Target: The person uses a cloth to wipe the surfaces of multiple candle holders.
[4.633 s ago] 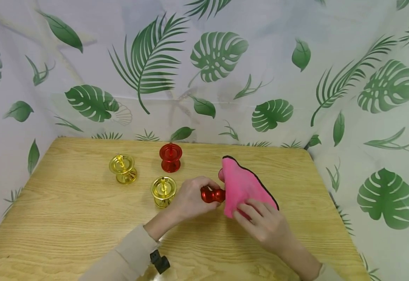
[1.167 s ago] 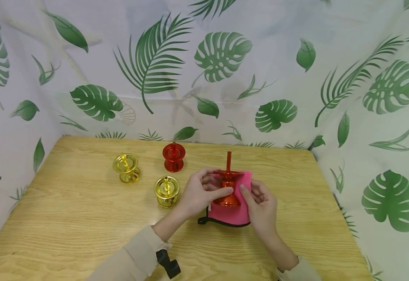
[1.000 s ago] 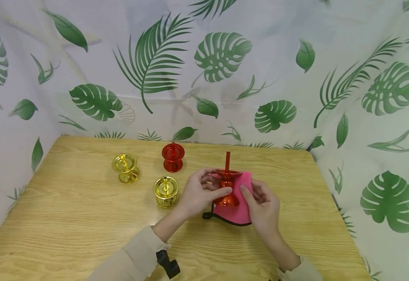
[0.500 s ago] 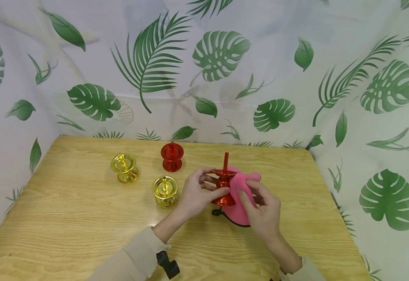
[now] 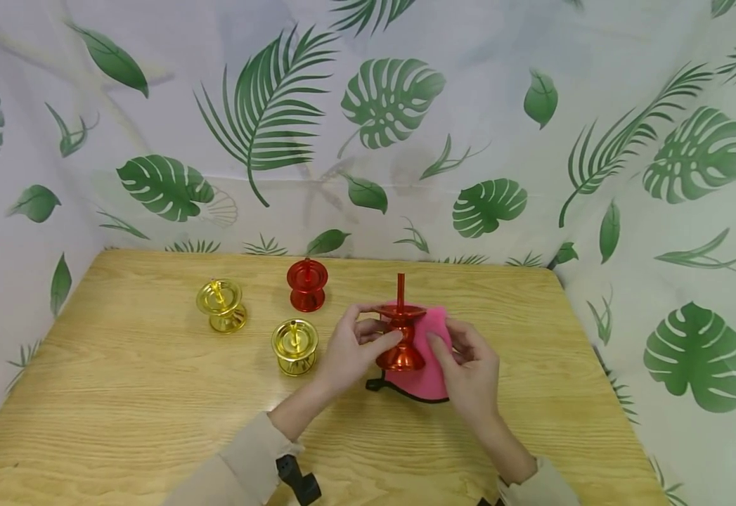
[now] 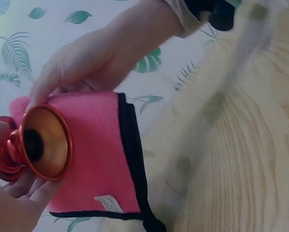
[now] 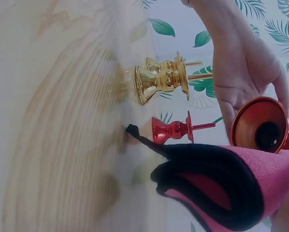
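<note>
My left hand (image 5: 350,355) grips a shiny red candle holder (image 5: 401,351) round its waist, the thumb across the front. It is held upright above the table, its thin stem pointing up. Behind it and to its right hangs a pink cloth (image 5: 427,379) with black edging. My right hand (image 5: 474,369) pinches this cloth at its right side, thumb in front, close against the candle holder. The left wrist view shows the hollow base (image 6: 47,142) of the candle holder and a white label (image 6: 108,203) on the cloth. Some of my left fingers are hidden behind the candle holder.
Another red candle holder (image 5: 307,284) stands at the back of the wooden table (image 5: 152,407). Two gold candle holders stand left of my hands, one nearer (image 5: 294,346) and one farther left (image 5: 222,306). A leaf-patterned sheet (image 5: 500,126) hangs round the table.
The held candle holder lay sideways in the earliest frame and is upright now. Half a second ago the cloth was bunched at its right; now it spreads flatter behind it.
</note>
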`<action>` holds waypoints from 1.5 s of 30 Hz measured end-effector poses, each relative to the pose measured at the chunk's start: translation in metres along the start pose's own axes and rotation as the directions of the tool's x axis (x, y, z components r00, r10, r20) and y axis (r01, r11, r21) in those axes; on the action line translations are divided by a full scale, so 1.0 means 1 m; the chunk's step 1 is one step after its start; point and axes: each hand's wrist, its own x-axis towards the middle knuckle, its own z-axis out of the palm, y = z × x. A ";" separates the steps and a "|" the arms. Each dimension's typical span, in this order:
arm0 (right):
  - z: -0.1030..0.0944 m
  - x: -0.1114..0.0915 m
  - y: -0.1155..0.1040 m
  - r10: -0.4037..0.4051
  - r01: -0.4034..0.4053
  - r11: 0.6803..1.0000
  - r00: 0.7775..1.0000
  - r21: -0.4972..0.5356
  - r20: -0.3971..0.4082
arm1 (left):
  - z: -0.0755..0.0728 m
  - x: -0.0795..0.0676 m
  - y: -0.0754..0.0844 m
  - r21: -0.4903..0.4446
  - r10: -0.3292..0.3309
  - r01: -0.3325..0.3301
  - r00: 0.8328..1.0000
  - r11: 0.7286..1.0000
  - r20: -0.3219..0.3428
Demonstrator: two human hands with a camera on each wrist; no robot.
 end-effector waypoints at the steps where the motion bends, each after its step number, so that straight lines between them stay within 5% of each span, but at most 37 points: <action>1: -0.001 0.000 0.000 0.012 -0.012 1.000 1.000 0.011 0.003 | -0.002 0.000 0.002 -0.037 -0.015 0.016 1.000 0.999 0.023; 4: -0.002 0.001 0.005 0.016 -0.017 0.999 1.000 0.044 0.008 | -0.006 0.001 0.006 -0.120 -0.063 0.074 0.993 0.990 0.098; 9: -0.004 0.002 0.006 -0.026 0.025 0.997 1.000 0.077 0.018 | -0.009 0.003 0.006 -0.126 -0.095 0.114 0.984 0.985 0.150; 16: -0.005 0.001 0.007 -0.127 0.128 0.992 0.992 -0.021 0.014 | -0.007 0.005 0.002 -0.017 -0.077 0.078 0.994 0.997 0.073; 21: -0.003 -0.001 0.002 -0.289 0.292 0.948 0.957 -0.126 0.040 | -0.006 0.006 0.000 0.057 -0.058 0.058 0.998 0.997 -0.015; 25: -0.002 -0.004 0.000 -0.411 0.418 0.898 0.908 -0.139 0.079 | -0.006 0.006 0.001 0.095 -0.046 0.050 0.998 0.994 -0.043; 28: -0.002 -0.004 -0.002 -0.443 0.452 0.884 0.892 -0.121 0.092 | -0.006 0.006 0.001 0.104 -0.040 0.045 0.998 0.994 -0.047; 39: -0.005 0.000 -0.004 -0.260 0.264 0.942 0.965 -0.207 0.046 | -0.005 0.000 0.007 0.032 -0.035 0.035 0.999 0.999 -0.002; 45: -0.005 0.000 0.004 -0.151 0.157 0.976 0.987 -0.150 0.053 | -0.005 -0.002 0.009 0.023 -0.039 0.039 0.999 0.999 -0.004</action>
